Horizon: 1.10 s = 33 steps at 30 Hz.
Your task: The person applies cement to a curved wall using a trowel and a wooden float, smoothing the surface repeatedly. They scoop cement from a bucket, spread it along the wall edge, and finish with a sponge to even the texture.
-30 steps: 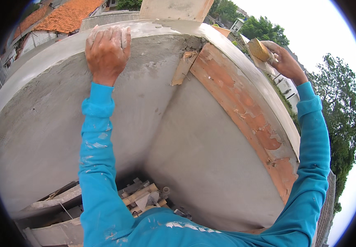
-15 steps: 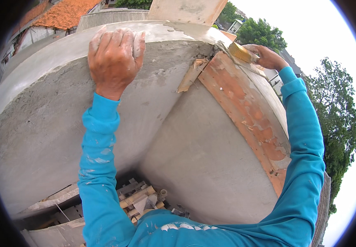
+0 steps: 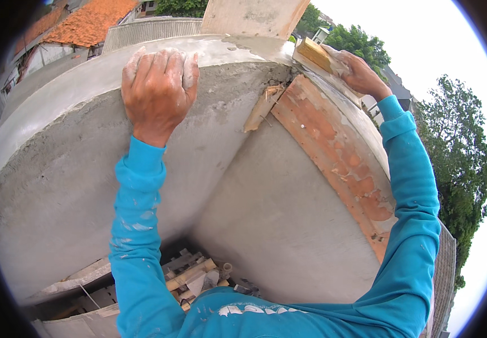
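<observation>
My left hand (image 3: 159, 93), dusted with pale plaster, curls its fingers over the rounded top of the grey wall (image 3: 85, 149). At the upper right, my right hand (image 3: 359, 73) grips what looks like a plastering float (image 3: 314, 52) with a yellowish wooden block on it. The float is at the top edge of the adjoining wall, near the corner; whether it touches the surface I cannot tell. Just below it, a reddish board (image 3: 339, 152) crusted with cement runs down along that wall. A short wood strip (image 3: 263, 108) sits in the corner beside the board.
Behind the corner stands an upright pale panel (image 3: 252, 18). Far below, wood pieces and rubble (image 3: 195, 276) lie between the walls. Orange tiled roofs (image 3: 91, 22) are beyond the wall on the left, with trees (image 3: 452, 141) on the right.
My right hand has moved up and to the left with the float, which now shows more of its block and flat base. The left hand keeps its place on the wall top.
</observation>
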Each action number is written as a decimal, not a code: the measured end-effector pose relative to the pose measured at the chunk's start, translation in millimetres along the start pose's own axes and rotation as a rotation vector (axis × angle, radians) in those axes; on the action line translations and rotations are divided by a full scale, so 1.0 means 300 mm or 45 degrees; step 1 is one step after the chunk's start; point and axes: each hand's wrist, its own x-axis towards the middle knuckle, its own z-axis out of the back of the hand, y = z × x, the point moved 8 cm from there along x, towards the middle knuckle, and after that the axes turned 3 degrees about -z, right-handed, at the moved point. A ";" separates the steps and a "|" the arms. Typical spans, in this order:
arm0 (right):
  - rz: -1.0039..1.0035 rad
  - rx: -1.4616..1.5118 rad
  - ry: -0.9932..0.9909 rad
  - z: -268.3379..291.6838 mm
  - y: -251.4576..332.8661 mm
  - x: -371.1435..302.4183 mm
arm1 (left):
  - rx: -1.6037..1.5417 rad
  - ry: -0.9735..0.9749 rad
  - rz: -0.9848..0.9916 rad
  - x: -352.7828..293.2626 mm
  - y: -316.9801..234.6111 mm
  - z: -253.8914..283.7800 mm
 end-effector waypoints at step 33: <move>-0.176 0.009 0.094 -0.047 -0.136 0.080 | -0.039 0.174 0.056 0.001 -0.015 -0.015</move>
